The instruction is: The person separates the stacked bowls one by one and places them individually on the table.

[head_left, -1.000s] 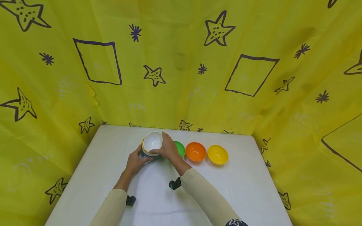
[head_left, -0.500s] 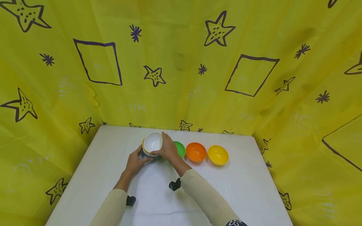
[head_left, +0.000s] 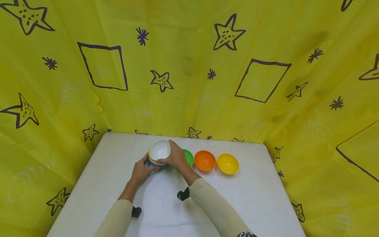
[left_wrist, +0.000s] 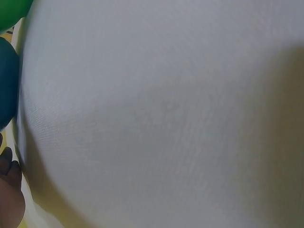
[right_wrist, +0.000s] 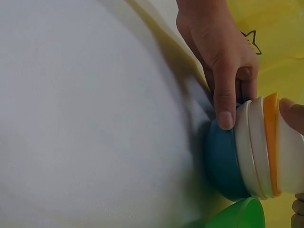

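A stack of nested bowls stands at the left of the row in the head view. The right wrist view shows its layers: a blue bowl (right_wrist: 221, 159) at the bottom, white bowls (right_wrist: 251, 152) above it, a yellow-orange bowl (right_wrist: 272, 142), then a white bowl (head_left: 160, 149) on top. My left hand (head_left: 141, 170) grips the stack low on its left, thumb on the blue bowl near its rim. From the right side, my right hand (head_left: 176, 155) grips the top white bowl, thumb at its near side. Some fingers of both hands are hidden behind the bowls.
Right of the stack, a green bowl (head_left: 188, 157), partly behind my right hand, an orange bowl (head_left: 205, 160) and a yellow bowl (head_left: 228, 164) stand in a row on the white-covered table (head_left: 254, 204). A yellow patterned curtain (head_left: 189, 108) surrounds the table's back and sides.
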`<state>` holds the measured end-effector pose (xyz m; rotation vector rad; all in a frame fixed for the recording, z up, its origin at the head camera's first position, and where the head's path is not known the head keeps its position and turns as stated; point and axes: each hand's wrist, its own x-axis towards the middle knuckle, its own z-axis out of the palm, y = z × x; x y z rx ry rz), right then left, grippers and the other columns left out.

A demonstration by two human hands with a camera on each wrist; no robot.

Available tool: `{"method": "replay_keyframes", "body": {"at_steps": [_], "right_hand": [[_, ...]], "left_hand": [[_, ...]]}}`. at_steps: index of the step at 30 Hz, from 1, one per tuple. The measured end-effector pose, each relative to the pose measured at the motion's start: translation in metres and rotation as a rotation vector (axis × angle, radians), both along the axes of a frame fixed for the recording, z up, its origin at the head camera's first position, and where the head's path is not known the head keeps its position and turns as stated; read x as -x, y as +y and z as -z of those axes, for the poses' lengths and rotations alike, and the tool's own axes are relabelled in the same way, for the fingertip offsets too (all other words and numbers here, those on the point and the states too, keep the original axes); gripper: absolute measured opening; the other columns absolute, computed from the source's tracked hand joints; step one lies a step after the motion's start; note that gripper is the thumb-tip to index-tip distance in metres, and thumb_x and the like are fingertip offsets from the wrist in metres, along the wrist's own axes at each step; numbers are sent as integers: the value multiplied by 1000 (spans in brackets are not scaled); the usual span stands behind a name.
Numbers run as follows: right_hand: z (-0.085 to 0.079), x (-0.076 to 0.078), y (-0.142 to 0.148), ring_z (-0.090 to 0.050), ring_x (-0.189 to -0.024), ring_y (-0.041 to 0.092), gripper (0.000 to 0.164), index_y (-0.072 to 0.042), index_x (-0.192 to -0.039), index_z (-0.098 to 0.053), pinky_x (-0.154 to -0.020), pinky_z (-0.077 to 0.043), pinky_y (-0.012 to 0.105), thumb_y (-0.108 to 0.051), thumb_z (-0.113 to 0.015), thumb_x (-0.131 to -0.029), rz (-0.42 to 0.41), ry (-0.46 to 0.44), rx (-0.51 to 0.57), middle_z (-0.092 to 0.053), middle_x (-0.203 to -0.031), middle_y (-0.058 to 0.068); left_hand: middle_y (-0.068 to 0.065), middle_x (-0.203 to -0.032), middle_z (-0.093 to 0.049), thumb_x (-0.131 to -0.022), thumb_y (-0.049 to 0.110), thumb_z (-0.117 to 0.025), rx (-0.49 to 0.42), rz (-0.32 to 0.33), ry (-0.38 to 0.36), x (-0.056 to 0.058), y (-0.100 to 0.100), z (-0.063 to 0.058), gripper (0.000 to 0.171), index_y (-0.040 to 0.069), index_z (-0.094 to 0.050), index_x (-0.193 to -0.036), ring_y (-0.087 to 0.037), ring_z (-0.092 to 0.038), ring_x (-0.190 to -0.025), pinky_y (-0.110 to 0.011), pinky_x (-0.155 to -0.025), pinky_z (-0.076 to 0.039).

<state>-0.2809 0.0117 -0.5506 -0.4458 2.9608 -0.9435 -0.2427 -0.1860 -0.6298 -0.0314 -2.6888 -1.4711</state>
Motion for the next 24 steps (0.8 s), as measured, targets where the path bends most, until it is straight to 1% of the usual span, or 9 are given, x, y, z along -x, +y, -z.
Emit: {"method": "replay_keyframes", "body": {"at_steps": [2, 5, 8, 12, 16, 20, 24], "right_hand": [[-1, -1, 0, -62, -122, 30, 110, -5, -158, -42, -100, -57, 43, -52, -95, -73, 10, 2, 26, -61, -144, 13], [-4, -2, 0, -65, -118, 28, 106, -8, -156, -45, -96, -58, 42, -52, -95, -73, 10, 20, 82, -65, -138, 11], [-7, -6, 4, -66, -117, 26, 101, -10, -152, -48, -97, -58, 42, -50, -96, -72, 4, 48, 158, -67, -135, 9], [-10, -14, 14, -66, -119, 25, 97, -13, -149, -51, -99, -58, 44, -47, -98, -71, -6, 68, 253, -67, -136, 6], [-10, -23, 24, -65, -122, 25, 100, -13, -152, -49, -101, -57, 43, -48, -97, -72, -15, 64, 260, -66, -140, 7], [-7, -38, 31, -64, -122, 27, 105, -10, -155, -46, -99, -58, 44, -49, -96, -72, -11, 64, 261, -65, -140, 9], [-3, -53, 35, -63, -121, 25, 102, -10, -153, -49, -100, -57, 46, -47, -97, -71, -44, 98, 301, -65, -140, 6]], "left_hand": [[-27, -156, -46, -80, 23, -94, -5, 1, 3, -1, 0, -1, 97, -6, -42, -157, -46, -40, -147, -58, -121, -32], [-27, -157, -45, -81, 24, -94, -4, -1, -11, -2, 0, -2, 98, -4, -41, -158, -46, -39, -147, -58, -122, -32], [-26, -159, -43, -82, 25, -93, -2, 5, -30, -2, 0, -3, 99, -3, -39, -159, -45, -37, -149, -57, -122, -31], [-27, -159, -42, -83, 26, -93, 13, 9, -45, -2, 1, -4, 99, -3, -38, -160, -45, -36, -149, -56, -123, -31], [-28, -159, -42, -82, 26, -93, 22, 8, -43, -2, 1, -6, 99, -4, -38, -159, -46, -37, -148, -57, -122, -32], [-28, -158, -42, -83, 26, -93, 26, 9, -31, -3, 1, -6, 99, -4, -38, -159, -46, -37, -148, -58, -122, -32], [-28, -157, -43, -86, 21, -89, 33, 7, -21, -3, 0, -5, 92, -5, -39, -158, -48, -39, -146, -58, -121, -32]]}}
